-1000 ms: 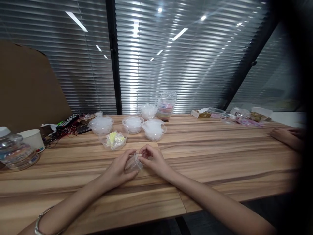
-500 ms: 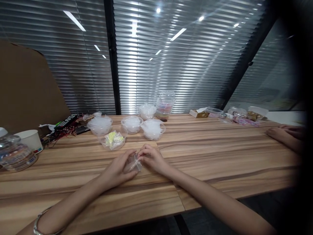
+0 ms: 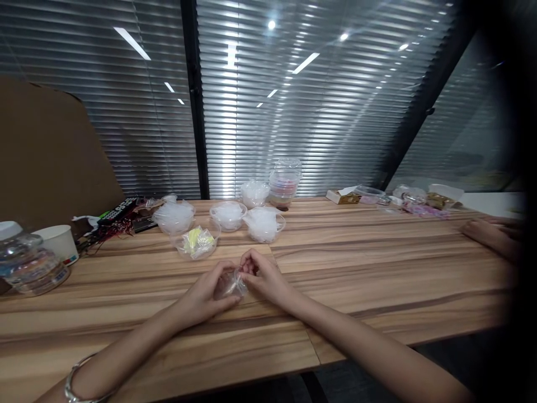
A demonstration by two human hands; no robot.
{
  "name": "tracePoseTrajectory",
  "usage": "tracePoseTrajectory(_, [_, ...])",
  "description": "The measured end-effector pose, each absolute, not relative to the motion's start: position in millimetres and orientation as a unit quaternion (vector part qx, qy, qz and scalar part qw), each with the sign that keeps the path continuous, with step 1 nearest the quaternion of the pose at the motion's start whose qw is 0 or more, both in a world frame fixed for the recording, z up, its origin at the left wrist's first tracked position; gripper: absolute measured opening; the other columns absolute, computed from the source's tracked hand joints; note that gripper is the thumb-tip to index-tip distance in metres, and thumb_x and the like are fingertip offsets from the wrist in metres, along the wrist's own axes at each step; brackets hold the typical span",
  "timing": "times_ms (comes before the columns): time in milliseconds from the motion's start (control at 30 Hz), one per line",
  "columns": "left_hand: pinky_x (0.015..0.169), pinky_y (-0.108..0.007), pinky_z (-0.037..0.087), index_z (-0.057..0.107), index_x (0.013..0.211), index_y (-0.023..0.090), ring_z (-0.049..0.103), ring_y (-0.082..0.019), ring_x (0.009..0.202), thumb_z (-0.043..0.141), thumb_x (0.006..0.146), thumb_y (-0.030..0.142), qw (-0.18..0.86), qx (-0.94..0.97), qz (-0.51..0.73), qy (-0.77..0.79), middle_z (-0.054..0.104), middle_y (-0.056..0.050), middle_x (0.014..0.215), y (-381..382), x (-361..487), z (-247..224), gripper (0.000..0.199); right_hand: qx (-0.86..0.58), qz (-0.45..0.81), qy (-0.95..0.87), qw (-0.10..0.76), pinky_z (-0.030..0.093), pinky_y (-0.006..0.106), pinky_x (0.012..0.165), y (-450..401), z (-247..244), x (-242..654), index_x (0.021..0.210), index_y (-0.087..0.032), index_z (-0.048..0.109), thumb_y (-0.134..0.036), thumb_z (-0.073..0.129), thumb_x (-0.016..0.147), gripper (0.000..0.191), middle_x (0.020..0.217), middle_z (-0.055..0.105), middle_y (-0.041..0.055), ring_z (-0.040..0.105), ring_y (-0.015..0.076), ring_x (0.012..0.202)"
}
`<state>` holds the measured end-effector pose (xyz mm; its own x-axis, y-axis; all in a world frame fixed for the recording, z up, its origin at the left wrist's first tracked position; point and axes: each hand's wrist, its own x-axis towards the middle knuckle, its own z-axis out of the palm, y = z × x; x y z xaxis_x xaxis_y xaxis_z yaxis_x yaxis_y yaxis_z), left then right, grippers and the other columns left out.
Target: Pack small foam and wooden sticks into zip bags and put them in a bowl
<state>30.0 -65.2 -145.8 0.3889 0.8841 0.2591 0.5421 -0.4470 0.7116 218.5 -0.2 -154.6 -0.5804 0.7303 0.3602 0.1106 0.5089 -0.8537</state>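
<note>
Between my hands, low over the wooden table [image 3: 356,263], is a small clear plastic bag [image 3: 231,284]. My left hand [image 3: 208,296] curves round its left side, thumb below and fingers above, holding it. The fingertips of my right hand [image 3: 260,275] pinch the bag's right edge. What the bag contains is too small to tell. Just beyond my hands stands a clear bowl with yellow packets [image 3: 197,242]. Behind it are bowls of clear plastic bags, one at the left [image 3: 174,216], one in the middle [image 3: 227,215] and one at the right [image 3: 264,224].
Left: a clear jar [image 3: 31,266], a white paper cup [image 3: 59,244], a remote [image 3: 117,211] and tangled wires. Stacked clear tubs [image 3: 285,182] stand at the back. Back right holds a small box [image 3: 343,196] and plastic packets. Another person's hands [image 3: 486,230] rest at the right.
The fingers of my right hand have curled in more at the bag's edge, and the bag has turned slightly. The whole view has shifted a little.
</note>
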Motion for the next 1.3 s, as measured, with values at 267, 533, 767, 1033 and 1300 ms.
tracePoseTrajectory(267, [0.095, -0.037, 0.041, 0.042, 0.124, 0.023, 0.052, -0.023, 0.110, 0.058, 0.082, 0.037, 0.245, 0.806, 0.291, 0.455, 0.053, -0.008, 0.123, -67.8, 29.5, -145.4, 0.047, -0.284, 0.412, -0.809, 0.308, 0.033, 0.023, 0.057, -0.4, -155.9, 220.3, 0.081, -0.018, 0.049, -0.030, 0.055, 0.084, 0.013, 0.070, 0.048, -0.0028, 0.043, 0.0108, 0.064])
tracePoseTrajectory(533, [0.099, -0.038, 0.039, 0.040, 0.123, 0.023, 0.050, -0.022, 0.114, 0.057, 0.082, 0.034, 0.274, 0.780, 0.340, 0.448, 0.052, -0.008, 0.125, -62.2, 28.9, -147.3, 0.046, -0.220, 0.552, -0.744, 0.306, 0.034, 0.021, 0.055, -1.6, -152.8, 217.2, 0.085, -0.019, 0.043, -0.038, 0.046, 0.089, 0.020, 0.067, 0.044, -0.0038, 0.042, 0.0090, 0.059])
tracePoseTrajectory(767, [0.097, -0.039, 0.041, 0.039, 0.125, 0.023, 0.050, -0.023, 0.112, 0.056, 0.083, 0.034, 0.240, 0.804, 0.307, 0.449, 0.053, -0.008, 0.124, -65.9, 27.1, -143.1, 0.047, -0.233, 0.633, -0.680, 0.289, 0.030, 0.019, 0.047, 3.6, -153.6, 215.9, 0.081, -0.019, 0.040, -0.036, 0.062, 0.077, 0.028, 0.061, 0.046, -0.0066, 0.041, 0.0065, 0.050])
tracePoseTrajectory(1033, [0.098, -0.037, 0.039, 0.032, 0.132, 0.028, 0.048, -0.022, 0.116, 0.052, 0.086, 0.033, 0.164, 0.859, 0.251, 0.415, 0.048, -0.007, 0.131, -71.0, 24.8, -141.1, 0.050, -0.206, 0.675, -0.659, 0.259, 0.036, 0.018, 0.049, 4.1, -158.0, 217.6, 0.097, -0.020, 0.040, -0.033, 0.065, 0.075, 0.035, 0.070, 0.054, -0.0058, 0.047, 0.0060, 0.052])
tracePoseTrajectory(1300, [0.100, -0.037, 0.038, 0.034, 0.133, 0.026, 0.045, -0.022, 0.121, 0.055, 0.084, 0.032, 0.192, 0.852, 0.243, 0.422, 0.046, -0.007, 0.133, -70.6, 27.6, -140.3, 0.053, -0.194, 0.679, -0.639, 0.305, 0.039, 0.020, 0.053, 0.0, -168.5, 207.7, 0.095, -0.018, 0.047, -0.024, 0.064, 0.072, 0.030, 0.073, 0.055, -0.0031, 0.050, 0.0084, 0.058])
